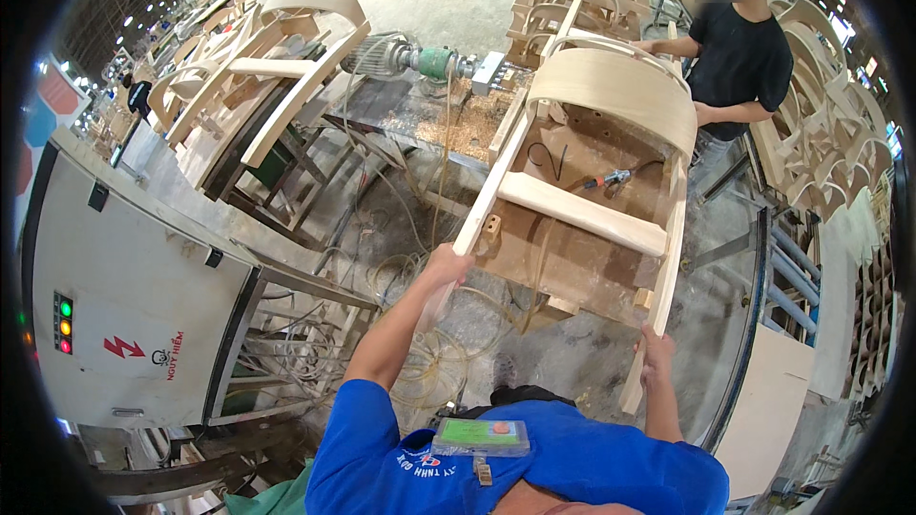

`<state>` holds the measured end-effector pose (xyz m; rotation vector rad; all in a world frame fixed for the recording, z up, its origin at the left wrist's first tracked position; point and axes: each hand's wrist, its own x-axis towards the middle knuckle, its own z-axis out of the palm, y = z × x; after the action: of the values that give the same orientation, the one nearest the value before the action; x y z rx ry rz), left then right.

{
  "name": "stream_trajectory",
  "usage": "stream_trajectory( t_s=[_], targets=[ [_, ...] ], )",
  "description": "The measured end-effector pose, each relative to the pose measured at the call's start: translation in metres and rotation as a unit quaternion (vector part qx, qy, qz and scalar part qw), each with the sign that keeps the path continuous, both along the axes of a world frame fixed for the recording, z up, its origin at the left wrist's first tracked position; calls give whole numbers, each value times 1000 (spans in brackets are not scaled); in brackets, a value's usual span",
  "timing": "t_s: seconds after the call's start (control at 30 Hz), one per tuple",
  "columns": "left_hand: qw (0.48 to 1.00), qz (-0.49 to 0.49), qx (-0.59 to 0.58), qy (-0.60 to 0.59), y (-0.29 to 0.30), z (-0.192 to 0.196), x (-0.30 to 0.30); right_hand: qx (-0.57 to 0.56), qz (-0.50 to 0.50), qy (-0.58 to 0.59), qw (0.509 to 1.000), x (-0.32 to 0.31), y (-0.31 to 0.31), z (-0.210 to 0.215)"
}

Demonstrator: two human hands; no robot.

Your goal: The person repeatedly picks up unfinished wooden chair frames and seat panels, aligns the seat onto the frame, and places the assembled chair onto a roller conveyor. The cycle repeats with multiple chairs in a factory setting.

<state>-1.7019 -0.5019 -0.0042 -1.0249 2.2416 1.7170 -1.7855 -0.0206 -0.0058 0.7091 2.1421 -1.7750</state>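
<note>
Head view: left hand [447, 265] stretched forward on a nearly straight arm, fingers closed round the lower end of the near leg of a pale wooden chair frame [582, 200]. Right hand [656, 359] raised closer to the body, forearm upright, closed on the other leg near its tip. Frame tilted between both hands, curved backrest farthest away, resting over a dusty worktop [563, 257]. Just beyond the left hand, a drilling machine [420, 61] amid sawdust. Up beyond the right hand, a second person [739, 62] in a black shirt, hands partly hidden behind the backrest. Fingertips of both hands hidden behind the legs; grey control cabinet [124, 286] cut off at the left rim.
</note>
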Motion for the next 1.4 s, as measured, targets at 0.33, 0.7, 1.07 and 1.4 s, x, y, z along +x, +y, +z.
stream_trajectory(
  t_s=[0.33, 0.7, 1.07, 1.4],
  targets=[
    [930, -35, -366, -24, 6, -21, -31, 84, 33, 80, 993, -39, -8, -40],
    [963, 10, -260, -71, 20, -13, -7, 164, 108, 116, 974, -42, -18, -39],
    [938, 177, -292, -66, 119, -45, 220, 29, 150, 130, 980, -52, 0, -47],
    [819, 434, 14, -375, 453, -83, 560, 384, 414, 527, 635, 86, -68, -26]
  ],
)
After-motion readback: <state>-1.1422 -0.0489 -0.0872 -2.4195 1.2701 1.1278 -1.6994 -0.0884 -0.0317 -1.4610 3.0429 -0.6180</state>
